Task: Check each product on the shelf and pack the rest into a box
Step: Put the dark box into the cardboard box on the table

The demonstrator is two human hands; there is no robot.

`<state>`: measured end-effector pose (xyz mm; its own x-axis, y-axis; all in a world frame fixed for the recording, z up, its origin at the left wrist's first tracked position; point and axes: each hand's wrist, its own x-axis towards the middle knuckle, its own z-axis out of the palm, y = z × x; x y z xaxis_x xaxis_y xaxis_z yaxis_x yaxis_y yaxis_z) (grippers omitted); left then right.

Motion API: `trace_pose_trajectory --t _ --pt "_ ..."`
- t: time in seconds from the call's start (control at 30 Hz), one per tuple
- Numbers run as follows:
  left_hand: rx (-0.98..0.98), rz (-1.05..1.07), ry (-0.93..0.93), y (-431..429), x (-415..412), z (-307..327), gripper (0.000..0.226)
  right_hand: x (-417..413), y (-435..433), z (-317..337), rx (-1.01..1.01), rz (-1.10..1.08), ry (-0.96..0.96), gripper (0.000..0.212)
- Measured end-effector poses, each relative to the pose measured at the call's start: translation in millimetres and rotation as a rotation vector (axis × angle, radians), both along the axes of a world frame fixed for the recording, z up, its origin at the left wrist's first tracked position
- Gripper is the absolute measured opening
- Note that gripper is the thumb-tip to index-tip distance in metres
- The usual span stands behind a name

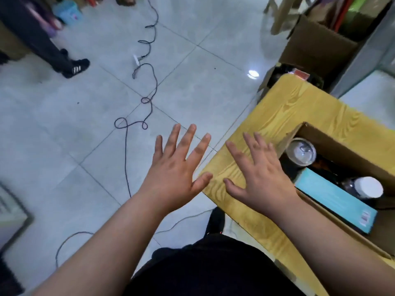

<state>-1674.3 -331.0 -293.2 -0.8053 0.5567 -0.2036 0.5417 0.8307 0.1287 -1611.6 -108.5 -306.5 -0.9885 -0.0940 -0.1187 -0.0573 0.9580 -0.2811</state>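
An open cardboard box (346,144) stands on a yellow wood-grain table (284,107) at the right. Inside it I see a silver-topped can (301,153), a teal carton (333,198) and a white-capped bottle (367,186). My left hand (177,167) hovers over the floor just left of the table corner, fingers spread, holding nothing. My right hand (258,176) hovers over the table's near corner, next to the box, fingers spread and empty. No shelf is in view.
A dark cable (147,99) snakes across the grey tiled floor. Another person's legs and shoe (72,67) stand at the upper left. A second cardboard box (316,45) and a wooden stool leg (280,16) sit at the upper right.
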Motion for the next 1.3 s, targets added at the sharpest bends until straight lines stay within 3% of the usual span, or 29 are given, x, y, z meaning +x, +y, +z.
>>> trace_pose_trajectory --t 0.3,0.63,0.97,1.3 --pt "0.006 0.613 0.088 -227.2 86.5 21.8 0.080 -32.2 -242.7 33.0 -0.029 0.578 0.134 0.089" --pt "0.081 1.202 0.200 -431.5 235.6 39.3 0.079 36.7 -518.8 64.2 -0.084 1.065 0.204 0.086" --pt "0.038 1.709 0.346 -525.9 386.8 66.0 0.077 143.9 -691.1 86.4 -0.165 1.504 0.245 0.083" --pt "-0.190 2.109 0.401 -579.3 483.9 106.3 0.079 238.4 -836.1 116.9 -0.322 1.900 0.245 0.082"
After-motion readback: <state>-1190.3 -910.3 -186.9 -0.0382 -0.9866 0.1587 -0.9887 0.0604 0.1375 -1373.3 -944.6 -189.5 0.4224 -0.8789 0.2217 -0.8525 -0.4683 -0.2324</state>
